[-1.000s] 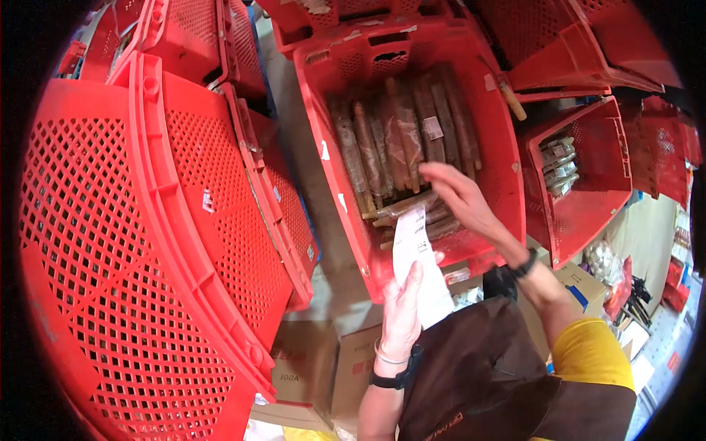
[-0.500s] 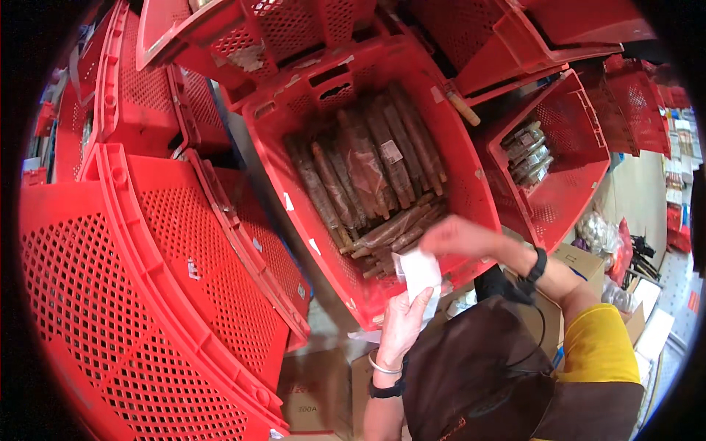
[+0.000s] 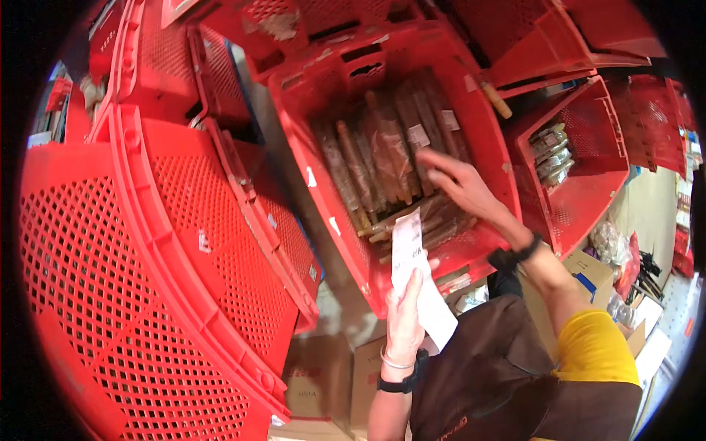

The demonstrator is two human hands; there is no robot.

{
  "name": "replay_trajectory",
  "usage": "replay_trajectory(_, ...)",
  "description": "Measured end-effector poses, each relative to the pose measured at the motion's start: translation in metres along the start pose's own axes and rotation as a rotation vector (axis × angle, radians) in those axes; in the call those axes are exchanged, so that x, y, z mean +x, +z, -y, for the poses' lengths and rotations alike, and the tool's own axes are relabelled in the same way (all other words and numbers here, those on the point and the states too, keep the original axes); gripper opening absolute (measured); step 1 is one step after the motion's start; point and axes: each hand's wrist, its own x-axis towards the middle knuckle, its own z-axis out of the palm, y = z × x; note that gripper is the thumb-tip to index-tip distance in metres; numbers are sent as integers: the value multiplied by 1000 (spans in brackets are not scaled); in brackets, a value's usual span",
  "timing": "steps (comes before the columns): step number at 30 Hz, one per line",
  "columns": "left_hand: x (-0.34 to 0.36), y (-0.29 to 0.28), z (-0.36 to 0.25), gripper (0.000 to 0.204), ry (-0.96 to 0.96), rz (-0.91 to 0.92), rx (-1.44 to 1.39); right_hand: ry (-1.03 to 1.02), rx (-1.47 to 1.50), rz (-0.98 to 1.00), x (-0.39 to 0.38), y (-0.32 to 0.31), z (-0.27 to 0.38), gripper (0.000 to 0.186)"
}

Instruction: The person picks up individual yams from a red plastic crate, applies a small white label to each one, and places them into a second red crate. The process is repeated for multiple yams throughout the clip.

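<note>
Head view: the left hand (image 3: 404,323) has its grip closed, thumb over fingers, on a long white printed paper strip (image 3: 409,253), held over the near edge of a deep red plastic crate (image 3: 491,158). The strip's long axis slants from upper left to lower right, its printed end pointing away from the body. The right hand (image 3: 467,189), fingers loosely extended and holding nothing visible, is above long brown stick-like packets in clear plastic (image 3: 390,151); contact cannot be told. Most packets point away from the body; nearer ones lie crosswise. The step seems to be checking or counting packets against the strip; continuing calls for keeping its print readable.
</note>
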Motion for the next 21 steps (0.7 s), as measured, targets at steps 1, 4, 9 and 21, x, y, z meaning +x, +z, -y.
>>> replay_trajectory(1,-1,3,-8,34,-30,19,-48,28,174,213,-17,-5,33,32)
replay_trajectory(4,3,-11,8,27,41,50,66,-423,-242,432,-39,-7,80,32)
replay_trajectory(9,2,-21,6,23,62,60,460,-256,-70,500,-60,1,69,23)
replay_trajectory(21,-11,-32,19,46,-101,333,-78,-33,-765,-343,91,44,-84,30)
